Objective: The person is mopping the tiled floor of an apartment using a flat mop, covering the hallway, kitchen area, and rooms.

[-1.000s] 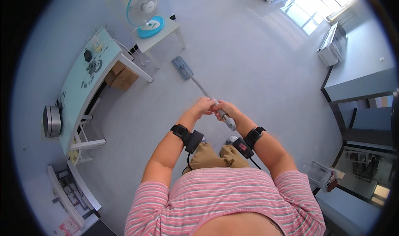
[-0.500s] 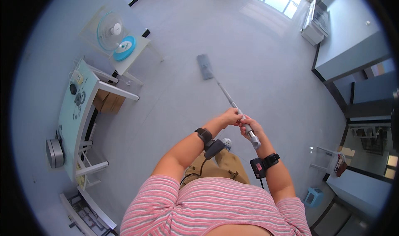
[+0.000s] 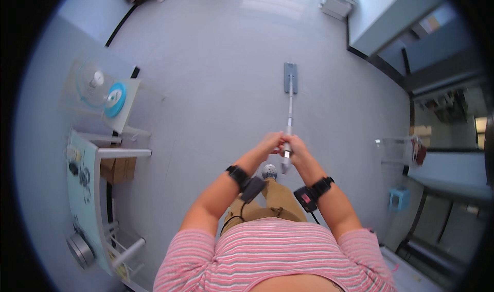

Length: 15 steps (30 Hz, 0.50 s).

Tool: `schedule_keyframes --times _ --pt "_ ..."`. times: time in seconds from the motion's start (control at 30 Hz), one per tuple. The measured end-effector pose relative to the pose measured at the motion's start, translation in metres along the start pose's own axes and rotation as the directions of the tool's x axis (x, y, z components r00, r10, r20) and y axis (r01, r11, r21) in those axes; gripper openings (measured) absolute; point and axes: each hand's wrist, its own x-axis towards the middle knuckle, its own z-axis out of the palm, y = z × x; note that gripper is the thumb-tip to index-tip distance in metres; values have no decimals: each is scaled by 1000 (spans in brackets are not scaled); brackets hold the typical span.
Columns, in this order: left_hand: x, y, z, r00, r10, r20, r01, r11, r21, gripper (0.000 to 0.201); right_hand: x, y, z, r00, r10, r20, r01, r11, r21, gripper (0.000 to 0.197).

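A flat mop (image 3: 290,99) stretches ahead of me, its grey rectangular head (image 3: 290,85) lying on the pale floor. My left hand (image 3: 274,142) is closed round the silver pole, its fingers close against those of my right. On the pole's right side my right hand (image 3: 296,149) grips it at about the same height. The grey end of the handle (image 3: 285,166) sticks out below both hands, toward my body. Dark devices are strapped to both my forearms.
To the left stand a white table (image 3: 85,189) with small items on it and a chair (image 3: 123,112) holding a blue-based fan (image 3: 115,100). A cardboard box (image 3: 119,169) sits under the table. At right are a chair (image 3: 393,150) and a blue stool (image 3: 398,198).
The mop head has swung to the right, and the pole now points nearly straight ahead instead of slanting left. My view has turned right; both hands keep their hold.
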Motion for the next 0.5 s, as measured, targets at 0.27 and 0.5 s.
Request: schedule_keyframes --times 0.27,0.5 --pt "-127 -1 -66 988 9 -154 19 984 178 34 21 77 79 866 392 311 -332 915 -228 16" --pt "-202 -24 -147 973 -137 -185 192 927 321 34 17 146 143 708 580 403 -396 799 -454 23"
